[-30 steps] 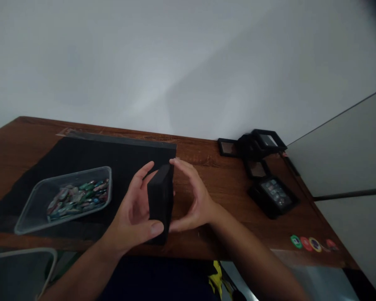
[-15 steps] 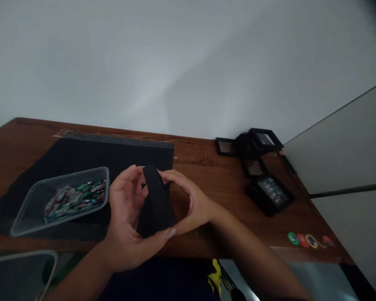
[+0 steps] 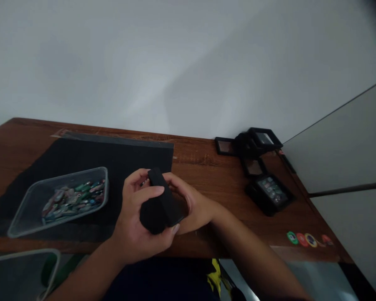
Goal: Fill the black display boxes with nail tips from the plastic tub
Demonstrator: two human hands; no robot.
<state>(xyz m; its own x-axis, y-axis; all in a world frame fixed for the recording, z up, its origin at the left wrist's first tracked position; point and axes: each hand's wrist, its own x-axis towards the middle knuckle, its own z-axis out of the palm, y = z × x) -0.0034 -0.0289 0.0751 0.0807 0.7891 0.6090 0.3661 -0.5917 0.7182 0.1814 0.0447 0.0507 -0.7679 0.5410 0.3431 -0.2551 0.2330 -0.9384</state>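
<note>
- While both hands are meeting above the near part of the wooden table point(image 3: 203, 161), a black box point(image 3: 167, 205) is tilting between them, in front of the person's body.
- The left hand point(image 3: 138, 219) is clasping the box from its side, one finger lying across the dark face and the thumb pressing near the closest end.
- The right hand point(image 3: 192, 207) is curving around the other side, its fingers reaching the far end and its thumb sitting at the near one; a gap is showing between palm and box.
- To the left, a clear plastic container point(image 3: 25, 209) is resting on a black mat point(image 3: 134, 156), holding a heap of shiny coloured pieces point(image 3: 78, 198).
- Toward the right, a windowed black box point(image 3: 271, 194) is lying near several black frames point(image 3: 226, 146).
- Small coloured discs point(image 3: 311, 240) are lining the table's near right edge.
</note>
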